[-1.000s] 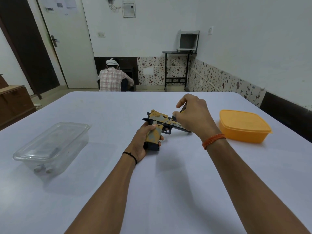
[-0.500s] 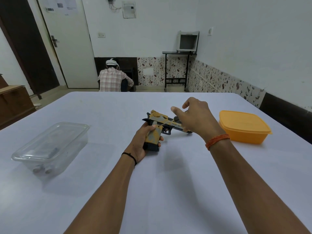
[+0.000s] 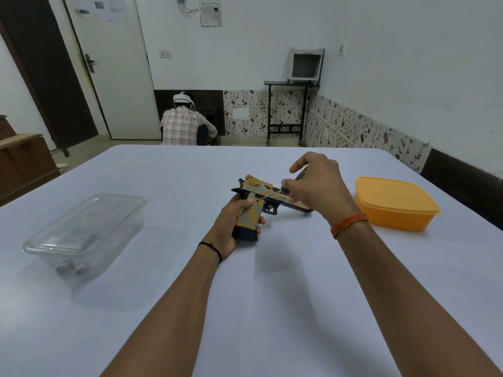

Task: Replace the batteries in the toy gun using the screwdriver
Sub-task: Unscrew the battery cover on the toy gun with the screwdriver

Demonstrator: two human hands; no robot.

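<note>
Our left hand (image 3: pixel 231 221) is gripping the toy gun (image 3: pixel 261 202), orange-and-grey camouflage with black trim, lying on the table (image 3: pixel 272 308). Our right hand (image 3: pixel 313 183) is pinching one screwdriver (image 3: pixel 272 194) against its handle. Two containers are flanking it.

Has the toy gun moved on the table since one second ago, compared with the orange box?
No. The toy gun lies at the same spot, left of the orange box; the left hand holds its grip as before.
</note>
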